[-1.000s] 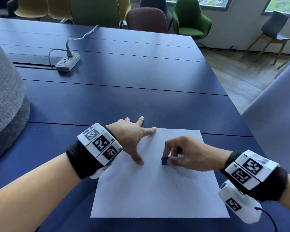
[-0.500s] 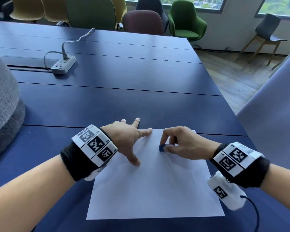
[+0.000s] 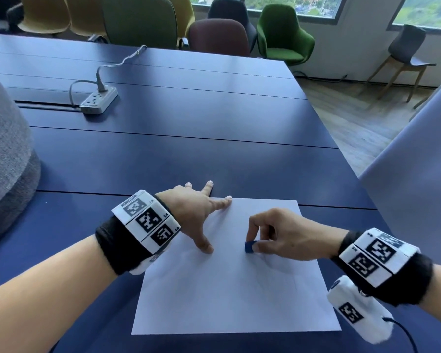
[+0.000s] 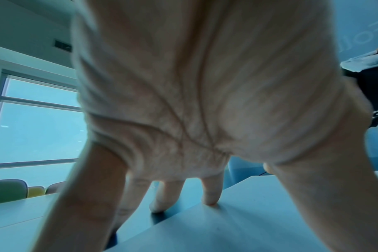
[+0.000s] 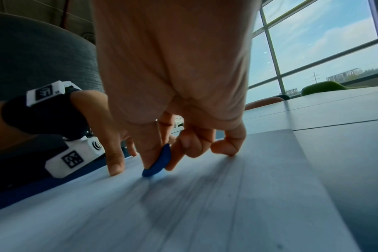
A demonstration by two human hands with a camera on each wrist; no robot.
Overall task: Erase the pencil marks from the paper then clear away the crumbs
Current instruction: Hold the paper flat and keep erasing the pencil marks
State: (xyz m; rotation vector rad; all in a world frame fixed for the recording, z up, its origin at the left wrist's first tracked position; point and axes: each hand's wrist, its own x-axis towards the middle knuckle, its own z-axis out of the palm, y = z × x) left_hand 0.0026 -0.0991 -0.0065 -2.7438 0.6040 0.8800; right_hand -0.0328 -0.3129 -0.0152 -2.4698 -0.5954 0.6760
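Lower centre of head view: white rectangular paper sheet point(image 3: 229, 289) pinned by splayed, flat left hand point(image 3: 196, 212); small blue eraser point(image 3: 249, 246) pinched against sheet by right hand point(image 3: 288, 235).

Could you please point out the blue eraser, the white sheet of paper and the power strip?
blue eraser point(image 3: 249, 246): head view, its exposed end.
white sheet of paper point(image 3: 229, 296): head view, bare middle.
grey power strip point(image 3: 99, 99): head view, its top face.

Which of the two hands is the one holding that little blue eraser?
The right hand pinches the blue eraser against the paper. The left hand holds nothing; its spread fingers press the sheet's far left corner.
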